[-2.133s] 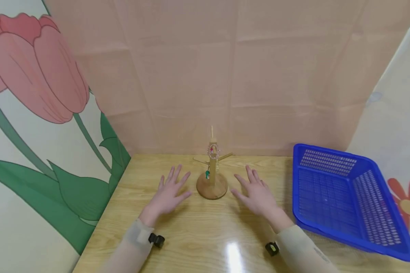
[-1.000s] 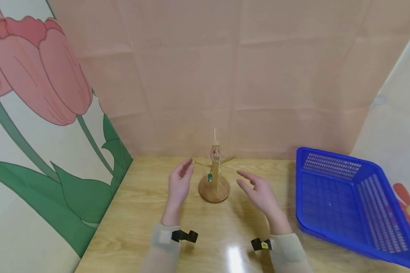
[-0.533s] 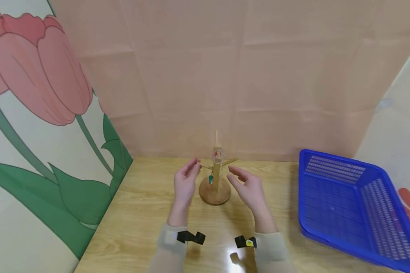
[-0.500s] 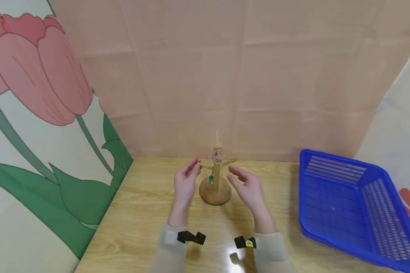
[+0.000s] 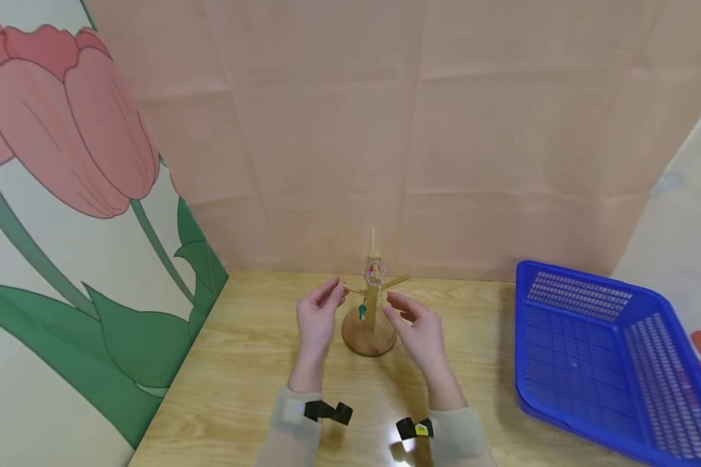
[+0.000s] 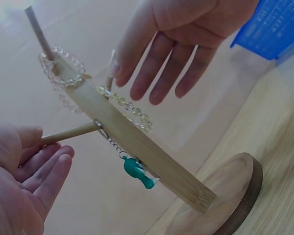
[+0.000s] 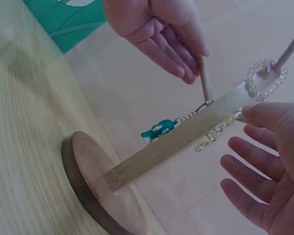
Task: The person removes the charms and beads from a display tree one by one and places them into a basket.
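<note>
A small wooden stand [image 5: 372,305] with side pegs sits on a round base at the back of the table. A clear bead bracelet [image 6: 63,68] hangs near its top, a yellowish bead bracelet [image 6: 130,110] lower down, and a teal charm [image 6: 137,172] dangles on a short chain. My left hand [image 5: 335,293] is left of the post and holds the tip of the left peg [image 6: 71,133] between thumb and curled fingers. My right hand [image 5: 400,308] hovers just right of the post with its fingers spread, close to the yellowish beads [image 7: 213,137] without gripping them.
A blue plastic mesh basket [image 5: 522,337] stands tilted at the right of the wooden table [image 5: 239,363]. Pink cloth hangs behind the stand, and a tulip-print sheet closes the left side. Both wrists wear black straps.
Both hands lifted from lying flat on the table and closed in on the stand. The left one reached the left peg's tip, and the right drew near the post.
</note>
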